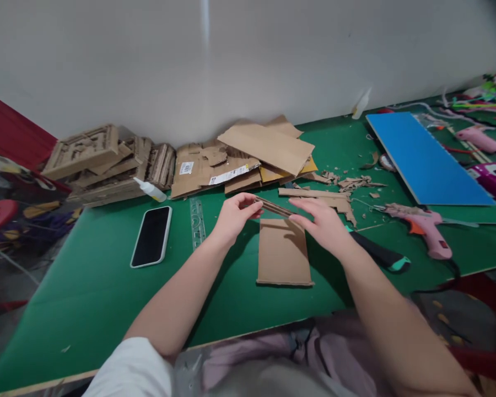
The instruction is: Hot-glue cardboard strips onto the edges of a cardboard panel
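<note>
A thin cardboard strip (275, 207) is held between my two hands, tilted down to the right. My left hand (240, 214) pinches its left end between thumb and fingers. At the other end, my right hand (320, 223) grips it in the same way. Below the strip, a rectangular cardboard panel (284, 253) lies flat on the green table, with a narrow raised strip along its near edge. A black and teal utility knife (380, 251) rests under and beside my right forearm; part of it is hidden.
Stacked cardboard pieces (95, 160) and loose sheets (268, 146) line the wall. A phone (152, 237), clear ruler (197, 223) and glue bottle (150, 189) lie left. On the right are a pink glue gun (432, 229), a blue board (430, 160) and cardboard scraps (357, 183).
</note>
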A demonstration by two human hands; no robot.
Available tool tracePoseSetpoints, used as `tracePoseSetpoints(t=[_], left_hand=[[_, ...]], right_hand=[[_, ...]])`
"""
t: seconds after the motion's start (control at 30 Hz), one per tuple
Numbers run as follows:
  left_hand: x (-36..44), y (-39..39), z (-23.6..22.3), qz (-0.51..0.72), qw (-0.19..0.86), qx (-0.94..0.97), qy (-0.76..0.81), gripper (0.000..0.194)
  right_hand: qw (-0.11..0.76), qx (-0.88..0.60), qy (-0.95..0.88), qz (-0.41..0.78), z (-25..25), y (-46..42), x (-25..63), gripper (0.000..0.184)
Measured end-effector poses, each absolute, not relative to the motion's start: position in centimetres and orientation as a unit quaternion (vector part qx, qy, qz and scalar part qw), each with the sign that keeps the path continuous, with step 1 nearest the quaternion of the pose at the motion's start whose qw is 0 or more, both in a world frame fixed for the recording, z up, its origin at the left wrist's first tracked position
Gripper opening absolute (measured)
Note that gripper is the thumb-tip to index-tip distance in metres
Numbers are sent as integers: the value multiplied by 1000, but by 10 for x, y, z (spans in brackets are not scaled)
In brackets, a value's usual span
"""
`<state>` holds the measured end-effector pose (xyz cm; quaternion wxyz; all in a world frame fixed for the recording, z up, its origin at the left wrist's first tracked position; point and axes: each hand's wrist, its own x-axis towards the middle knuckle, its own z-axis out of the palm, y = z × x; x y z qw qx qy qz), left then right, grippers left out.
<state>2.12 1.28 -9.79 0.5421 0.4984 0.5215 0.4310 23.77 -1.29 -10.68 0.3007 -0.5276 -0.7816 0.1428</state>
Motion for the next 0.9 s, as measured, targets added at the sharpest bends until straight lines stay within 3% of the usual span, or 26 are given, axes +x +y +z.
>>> tracePoseSetpoints(t=[0.1, 0.23, 0.47, 0.63, 0.9], left_hand=[[23, 15, -108, 381, 521, 540, 540, 21], [18, 19, -117, 264, 379, 674, 577, 16], [9, 4, -118, 138, 192, 815, 528, 43], [8, -5, -127, 114, 152, 837, 514, 56], [9, -2, -125, 101, 171, 833, 516, 43]], right_hand=[[252, -539, -789, 153, -117, -9, 226, 20], [242, -552, -787, 131, -133, 1, 229, 20], [200, -534, -813, 117, -149, 7, 232, 25], [178, -522, -825, 120, -145, 1, 234, 28], [163, -511, -832, 142, -137, 0, 237, 27]])
